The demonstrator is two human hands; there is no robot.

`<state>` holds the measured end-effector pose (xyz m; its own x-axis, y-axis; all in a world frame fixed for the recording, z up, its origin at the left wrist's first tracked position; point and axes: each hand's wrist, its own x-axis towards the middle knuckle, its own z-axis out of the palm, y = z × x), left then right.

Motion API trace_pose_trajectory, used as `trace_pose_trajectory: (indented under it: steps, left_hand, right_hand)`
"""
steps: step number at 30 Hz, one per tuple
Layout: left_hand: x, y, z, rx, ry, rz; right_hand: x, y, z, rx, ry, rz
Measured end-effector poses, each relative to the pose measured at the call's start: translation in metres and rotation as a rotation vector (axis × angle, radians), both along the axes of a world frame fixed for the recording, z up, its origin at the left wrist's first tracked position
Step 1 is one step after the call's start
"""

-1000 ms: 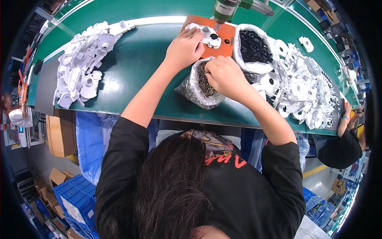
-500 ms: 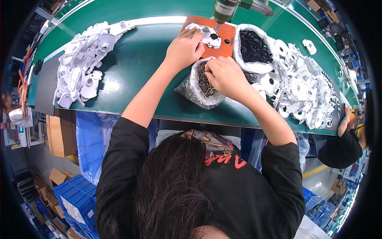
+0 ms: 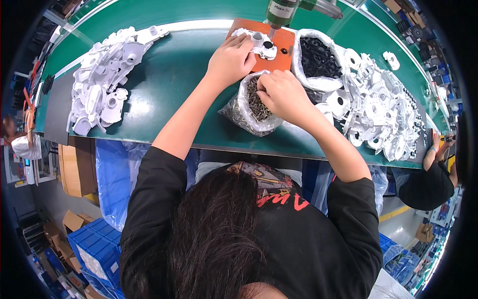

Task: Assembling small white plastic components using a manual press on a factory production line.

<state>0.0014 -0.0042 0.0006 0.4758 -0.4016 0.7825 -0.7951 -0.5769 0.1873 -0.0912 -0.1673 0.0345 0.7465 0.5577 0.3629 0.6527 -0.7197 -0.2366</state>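
Note:
On an orange fixture plate (image 3: 286,42) lies a white plastic housing part (image 3: 257,39) with a round collar and a black round piece in it. My left hand (image 3: 231,61) grips the near left side of this part, fingers curled over its edge. Just in front of the plate stands an open clear plastic bag (image 3: 242,105) full of small metal screws (image 3: 256,104). My right hand (image 3: 285,94) is at the bag's mouth with thumb and fingers pinched together over the screws; whatever is between the fingertips is hidden. A green power screwdriver (image 3: 280,14) hangs above the plate, its tip near the part.
Another bag (image 3: 297,62) holds black plastic pieces (image 3: 318,57) right of the plate. White parts are heaped at left (image 3: 99,94) and right (image 3: 378,107) on the green bench (image 3: 172,74). One loose white part (image 3: 391,60) lies beyond the right heap. A co-worker (image 3: 427,187) is at far right.
Both my hands keep almost the same place, the left on the part and the right over the screws. The loose white part beyond the right heap has shifted slightly right.

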Motion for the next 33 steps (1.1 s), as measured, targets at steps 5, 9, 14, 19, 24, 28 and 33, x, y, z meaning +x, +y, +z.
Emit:
trace_pose_trajectory:
  steps: [5,9,14,19,24,28,33]
  left_hand:
    - [-0.0019,0.0000,0.0015,0.012,0.022,0.007]
    - [-0.0009,-0.0004,-0.0006,0.004,-0.003,0.019]
    - [-0.0004,-0.0006,-0.0005,0.007,-0.011,0.014]
    - [-0.0008,-0.0006,0.0019,0.026,0.044,0.006]
    - [-0.0014,0.0001,0.0012,0.009,-0.001,0.010]
    - [-0.0005,-0.0006,-0.0008,0.010,-0.022,0.013]
    - [-0.0011,-0.0005,-0.0001,0.012,0.012,0.010]
  right_hand:
    - [-0.0001,-0.0012,-0.0009,0.011,0.002,0.006]
    - [0.0000,-0.0013,-0.0017,0.006,-0.014,0.013]
    - [0.0002,-0.0015,-0.0028,0.000,-0.024,0.015]
    - [-0.0004,-0.0035,-0.0037,0.031,-0.007,0.012]
    - [-0.0009,-0.0045,-0.0062,0.036,-0.003,0.020]
    - [-0.0019,-0.0043,-0.0050,0.118,0.019,-0.011]
    - [-0.0038,-0.0024,-0.0011,0.225,0.071,-0.040]
